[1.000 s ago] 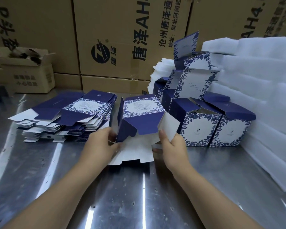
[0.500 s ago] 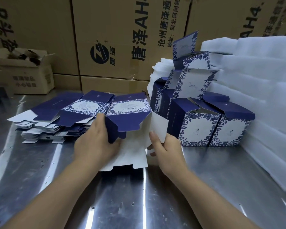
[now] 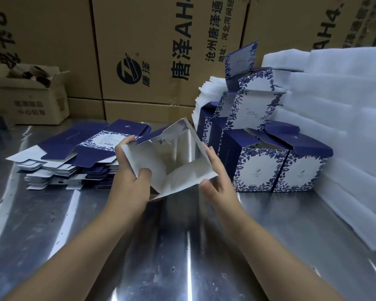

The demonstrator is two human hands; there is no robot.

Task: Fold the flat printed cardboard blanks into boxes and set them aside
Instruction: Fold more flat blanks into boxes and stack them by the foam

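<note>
Item 1: steel table (image 3: 182, 257), shiny, fills lower half of frame, carries all items below.

Item 2: brown shipping cartons (image 3: 152, 51), stacked wall across top of frame, black Chinese print + "AH4" lettering, logo at upper centre.

Item 3: white foam sheets (image 3: 345, 137), thick pile, right side of frame, upper right down to mid right edge. A thinner stack of white sheets stands behind the boxes at centre top.

Item 4: folded boxes (image 3: 280, 166), navy w/ blue-white floral panels, grouped right of centre, touching foam pile. Two in front row side by side w/ lids open, more stacked behind and above, topmost w/ flap upright.

Item 5: flat blanks (image 3: 80, 155), stack, left of centre on table, navy side up, white tabs sticking out at left edge.

Item 6: small open carton (image 3: 30, 101), upper left, dark contents, can't ID.

Item 7: blank in work (image 3: 172, 161), centre of frame, between stack and folded boxes, held above table, opened into a tube w/ white inside facing camera, navy outside showing at upper left edge.

Item 8: left hand (image 3: 130, 181), gripping left wall of blank, thumb inside, fingers around back.

Item 9: right hand (image 3: 217, 181), clasping right wall, thumb on the near lower corner, fingers on the outside.
</note>
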